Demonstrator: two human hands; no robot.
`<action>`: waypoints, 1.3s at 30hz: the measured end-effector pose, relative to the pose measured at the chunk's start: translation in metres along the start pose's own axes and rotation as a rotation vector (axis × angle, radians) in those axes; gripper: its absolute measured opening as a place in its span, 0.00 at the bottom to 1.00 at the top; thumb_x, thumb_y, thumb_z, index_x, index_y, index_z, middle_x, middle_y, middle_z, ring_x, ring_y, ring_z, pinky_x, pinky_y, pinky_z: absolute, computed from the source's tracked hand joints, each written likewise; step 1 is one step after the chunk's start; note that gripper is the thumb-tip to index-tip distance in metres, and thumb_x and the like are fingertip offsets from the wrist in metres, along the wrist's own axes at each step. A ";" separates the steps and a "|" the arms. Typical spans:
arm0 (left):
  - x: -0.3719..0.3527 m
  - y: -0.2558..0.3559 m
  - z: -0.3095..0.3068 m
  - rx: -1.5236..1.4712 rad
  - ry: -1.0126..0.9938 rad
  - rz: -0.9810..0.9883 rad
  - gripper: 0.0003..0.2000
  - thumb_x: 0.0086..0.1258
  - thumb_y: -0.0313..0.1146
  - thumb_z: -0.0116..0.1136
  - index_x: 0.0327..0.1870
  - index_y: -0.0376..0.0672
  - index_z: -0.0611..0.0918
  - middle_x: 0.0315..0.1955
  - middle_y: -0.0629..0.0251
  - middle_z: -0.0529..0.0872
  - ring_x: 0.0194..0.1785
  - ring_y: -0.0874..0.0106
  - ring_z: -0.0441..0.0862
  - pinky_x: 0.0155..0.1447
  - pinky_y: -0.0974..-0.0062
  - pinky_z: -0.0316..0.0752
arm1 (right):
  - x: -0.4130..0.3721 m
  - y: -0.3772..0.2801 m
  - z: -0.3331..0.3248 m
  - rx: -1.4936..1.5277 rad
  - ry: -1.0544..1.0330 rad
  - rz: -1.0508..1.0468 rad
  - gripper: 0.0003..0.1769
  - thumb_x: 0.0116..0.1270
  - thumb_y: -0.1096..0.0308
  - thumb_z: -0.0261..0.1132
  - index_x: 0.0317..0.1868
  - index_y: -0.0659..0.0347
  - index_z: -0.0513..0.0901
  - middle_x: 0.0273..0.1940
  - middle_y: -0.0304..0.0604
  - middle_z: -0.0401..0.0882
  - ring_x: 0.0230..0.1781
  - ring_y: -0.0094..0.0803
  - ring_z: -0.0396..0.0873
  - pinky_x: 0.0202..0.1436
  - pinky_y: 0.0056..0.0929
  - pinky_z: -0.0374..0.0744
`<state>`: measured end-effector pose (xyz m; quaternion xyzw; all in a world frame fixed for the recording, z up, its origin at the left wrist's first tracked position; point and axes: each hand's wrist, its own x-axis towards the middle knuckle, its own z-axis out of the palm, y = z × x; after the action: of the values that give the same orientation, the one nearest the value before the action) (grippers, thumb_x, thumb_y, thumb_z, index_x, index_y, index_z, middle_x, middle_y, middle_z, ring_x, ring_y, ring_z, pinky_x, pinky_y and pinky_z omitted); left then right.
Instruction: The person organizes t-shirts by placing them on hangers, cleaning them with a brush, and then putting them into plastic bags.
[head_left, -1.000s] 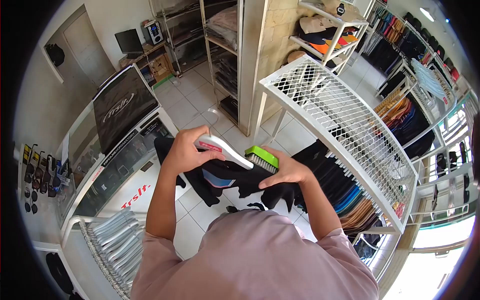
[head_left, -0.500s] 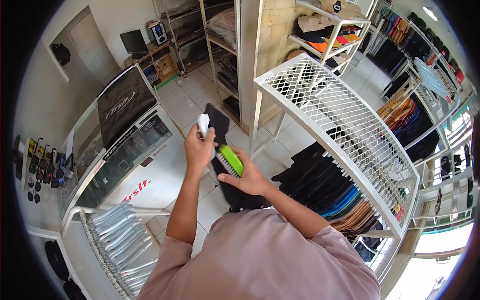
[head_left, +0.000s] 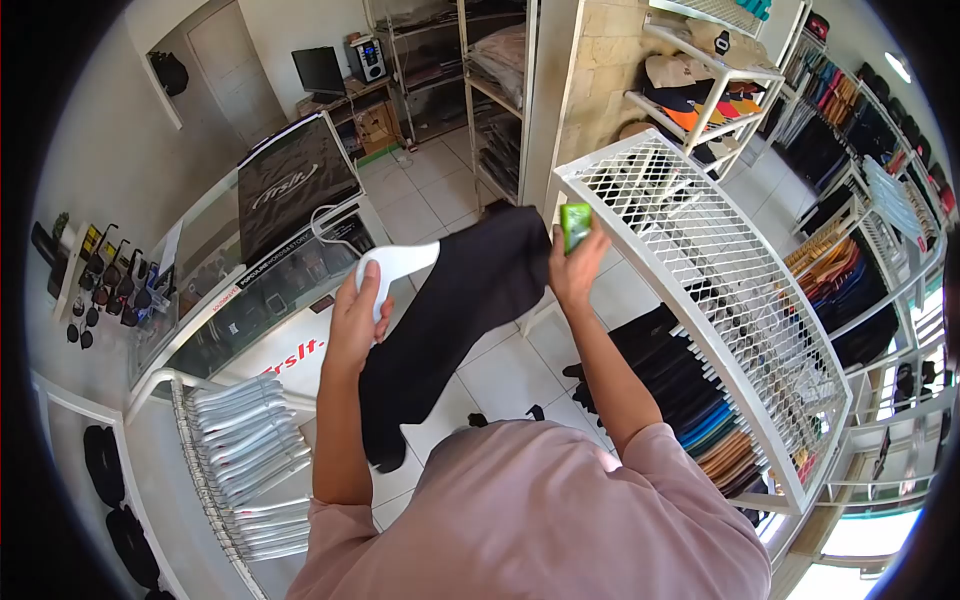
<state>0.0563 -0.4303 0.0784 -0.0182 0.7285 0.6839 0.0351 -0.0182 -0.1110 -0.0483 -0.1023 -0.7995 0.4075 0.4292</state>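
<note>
A black garment (head_left: 450,300) hangs spread out in front of me on a white hanger (head_left: 400,262). Fingers wrapped round the left end of the hanger, my left hand (head_left: 358,315) holds it over the front of the glass counter. My right hand (head_left: 578,265) grips a green brush (head_left: 575,226) beside the garment's right edge, with the brush upright. Whether my right fingers also pinch the cloth cannot be made out. The brush's bristles are not visible.
A white mesh-topped rack (head_left: 700,240) with dark and coloured clothes (head_left: 690,390) under it stands at the right. At the left are a glass counter (head_left: 250,300) and a rail of white hangers (head_left: 245,430). Shelves (head_left: 495,90) stand ahead.
My hands have moved apart, the right one up and to the right with the brush. The garment is now spread wider between them, and the view has shifted.
</note>
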 end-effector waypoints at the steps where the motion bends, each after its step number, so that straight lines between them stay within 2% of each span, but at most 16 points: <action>1: -0.004 0.001 -0.004 0.006 -0.001 -0.001 0.23 0.91 0.54 0.48 0.62 0.42 0.82 0.23 0.74 0.75 0.19 0.84 0.66 0.21 0.83 0.61 | -0.003 -0.007 -0.007 0.005 0.027 -0.035 0.41 0.72 0.62 0.77 0.77 0.68 0.65 0.62 0.68 0.73 0.64 0.66 0.74 0.68 0.57 0.76; 3: -0.010 0.002 -0.008 0.016 -0.001 -0.006 0.23 0.91 0.55 0.48 0.62 0.42 0.83 0.23 0.74 0.75 0.19 0.85 0.66 0.21 0.82 0.61 | -0.014 -0.032 -0.017 0.002 0.044 -0.201 0.42 0.71 0.60 0.78 0.77 0.67 0.67 0.61 0.66 0.74 0.60 0.64 0.78 0.64 0.54 0.79; 5: -0.013 -0.003 -0.009 0.045 -0.024 -0.008 0.23 0.90 0.55 0.50 0.61 0.42 0.83 0.23 0.74 0.76 0.20 0.85 0.66 0.22 0.83 0.61 | -0.032 -0.072 -0.027 0.100 -0.120 -0.467 0.45 0.68 0.59 0.80 0.78 0.66 0.68 0.61 0.65 0.74 0.59 0.62 0.78 0.62 0.51 0.82; 7: -0.013 -0.005 -0.008 0.078 -0.074 0.014 0.23 0.90 0.55 0.50 0.62 0.42 0.83 0.23 0.74 0.76 0.20 0.85 0.67 0.22 0.83 0.61 | -0.047 -0.084 -0.024 0.111 -0.337 -0.524 0.49 0.66 0.58 0.81 0.80 0.66 0.67 0.62 0.64 0.73 0.61 0.62 0.78 0.63 0.51 0.83; 8: -0.017 -0.002 -0.007 0.097 -0.034 0.025 0.23 0.90 0.55 0.50 0.61 0.42 0.83 0.23 0.74 0.75 0.20 0.85 0.67 0.22 0.83 0.61 | -0.046 -0.074 -0.016 0.109 -0.303 -0.519 0.50 0.64 0.58 0.83 0.79 0.67 0.66 0.63 0.64 0.74 0.60 0.63 0.78 0.66 0.53 0.80; 9: -0.018 0.001 -0.011 0.089 -0.022 0.036 0.23 0.90 0.54 0.50 0.61 0.42 0.83 0.23 0.74 0.75 0.20 0.85 0.67 0.22 0.83 0.61 | -0.037 -0.071 -0.014 0.052 -0.236 -0.460 0.46 0.69 0.57 0.79 0.79 0.68 0.66 0.64 0.65 0.73 0.59 0.64 0.78 0.67 0.53 0.80; 11: -0.021 0.000 -0.022 0.065 0.005 0.049 0.23 0.90 0.54 0.50 0.61 0.42 0.83 0.23 0.74 0.75 0.20 0.85 0.67 0.22 0.83 0.61 | -0.014 -0.067 -0.014 -0.035 -0.200 -0.032 0.39 0.76 0.58 0.73 0.78 0.68 0.68 0.63 0.66 0.73 0.60 0.64 0.77 0.67 0.55 0.79; 13: -0.022 -0.006 -0.033 0.066 -0.001 0.062 0.21 0.91 0.52 0.50 0.60 0.41 0.84 0.22 0.74 0.75 0.20 0.85 0.67 0.22 0.83 0.61 | 0.002 -0.033 -0.013 -0.127 -0.103 0.014 0.36 0.80 0.58 0.70 0.78 0.69 0.68 0.62 0.66 0.73 0.60 0.63 0.77 0.67 0.55 0.78; 16: -0.018 -0.001 -0.033 0.089 -0.009 0.078 0.20 0.90 0.50 0.52 0.57 0.40 0.84 0.22 0.75 0.75 0.21 0.84 0.68 0.24 0.83 0.61 | -0.004 -0.050 -0.026 0.009 -0.022 -0.087 0.40 0.77 0.56 0.73 0.79 0.67 0.67 0.65 0.67 0.73 0.64 0.66 0.76 0.66 0.57 0.80; 19: -0.005 -0.011 -0.020 0.147 -0.098 0.182 0.20 0.91 0.50 0.50 0.59 0.42 0.84 0.22 0.75 0.75 0.20 0.85 0.66 0.22 0.84 0.60 | -0.030 -0.104 -0.031 0.107 -0.250 -0.361 0.43 0.73 0.54 0.76 0.80 0.64 0.67 0.66 0.63 0.75 0.68 0.63 0.76 0.67 0.54 0.80; 22: -0.006 0.005 -0.010 0.121 -0.096 0.170 0.19 0.90 0.49 0.52 0.56 0.40 0.84 0.24 0.75 0.75 0.24 0.85 0.68 0.27 0.82 0.63 | -0.038 -0.084 -0.021 -0.006 -0.203 -0.369 0.45 0.72 0.52 0.76 0.81 0.63 0.67 0.65 0.61 0.75 0.66 0.63 0.77 0.66 0.55 0.81; 25: -0.002 0.004 -0.017 0.140 -0.114 0.166 0.20 0.90 0.50 0.53 0.54 0.39 0.84 0.24 0.75 0.75 0.25 0.85 0.69 0.28 0.81 0.64 | -0.013 -0.040 -0.023 -0.123 -0.104 0.092 0.44 0.73 0.50 0.75 0.80 0.64 0.67 0.65 0.63 0.75 0.63 0.63 0.79 0.64 0.55 0.82; 28: 0.004 0.004 -0.017 0.139 -0.136 0.168 0.21 0.90 0.51 0.53 0.54 0.39 0.84 0.23 0.75 0.75 0.24 0.85 0.69 0.27 0.81 0.64 | -0.007 -0.032 -0.041 -0.066 0.121 -0.002 0.44 0.72 0.48 0.76 0.79 0.62 0.69 0.63 0.63 0.75 0.61 0.63 0.80 0.63 0.54 0.82; 34: 0.015 0.005 -0.001 0.159 -0.215 0.171 0.21 0.90 0.52 0.51 0.58 0.39 0.83 0.23 0.74 0.76 0.21 0.85 0.68 0.24 0.83 0.62 | -0.044 -0.104 -0.053 -0.052 -0.334 -0.225 0.46 0.69 0.50 0.78 0.80 0.60 0.69 0.64 0.60 0.76 0.62 0.60 0.81 0.60 0.52 0.84; 37: 0.014 0.013 0.001 0.151 -0.210 0.187 0.20 0.90 0.50 0.52 0.54 0.39 0.84 0.23 0.75 0.75 0.23 0.85 0.69 0.26 0.82 0.64 | -0.034 -0.047 -0.042 -0.112 -0.014 -0.122 0.44 0.73 0.50 0.76 0.82 0.58 0.67 0.63 0.61 0.75 0.61 0.61 0.81 0.60 0.54 0.84; 39: 0.017 0.009 -0.006 0.156 -0.210 0.195 0.20 0.90 0.50 0.52 0.55 0.39 0.84 0.23 0.75 0.75 0.23 0.85 0.69 0.25 0.82 0.63 | -0.017 -0.028 -0.056 -0.171 -0.013 0.172 0.41 0.80 0.52 0.70 0.81 0.66 0.65 0.64 0.65 0.74 0.62 0.65 0.78 0.63 0.57 0.80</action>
<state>0.0389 -0.4349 0.0867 0.1270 0.7701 0.6234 0.0459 0.0403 -0.1064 -0.0214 -0.2039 -0.8225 0.3738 0.3771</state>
